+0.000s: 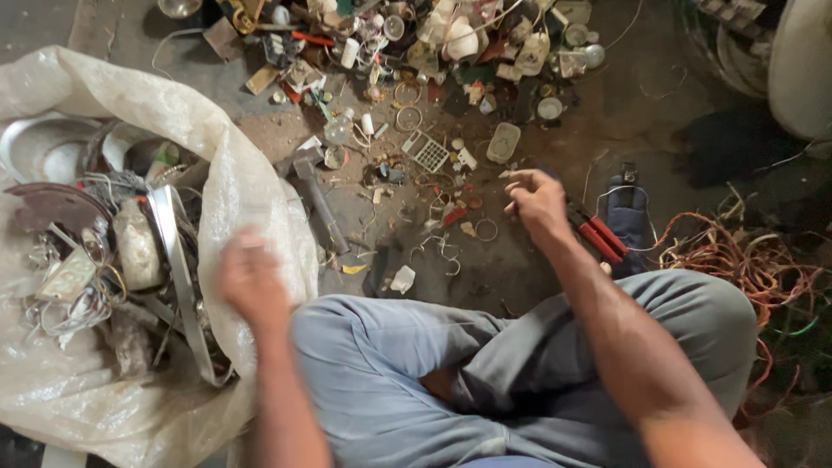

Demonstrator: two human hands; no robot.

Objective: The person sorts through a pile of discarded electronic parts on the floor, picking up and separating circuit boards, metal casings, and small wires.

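Observation:
I sit cross-legged in grey trousers (485,364) on a dirty floor. My right hand (536,201) hovers over scattered small scrap, thumb and forefinger pinched on a tiny pale piece that I cannot identify. Red-handled pliers (598,236) lie just right of that hand. My left hand (251,279) is blurred with motion beside the edge of a big white plastic sack (251,186); whether it holds anything cannot be told. The sack holds metal scrap: a steel strip (178,260), wires and dishes.
A hammer (316,195) lies on the floor beside the sack. A heap of mixed scrap (433,52) spreads across the top. Tangled copper wire (737,260) lies at the right, a dark blue glove (626,212) beside the pliers, and a small white grid piece (428,152) at the centre.

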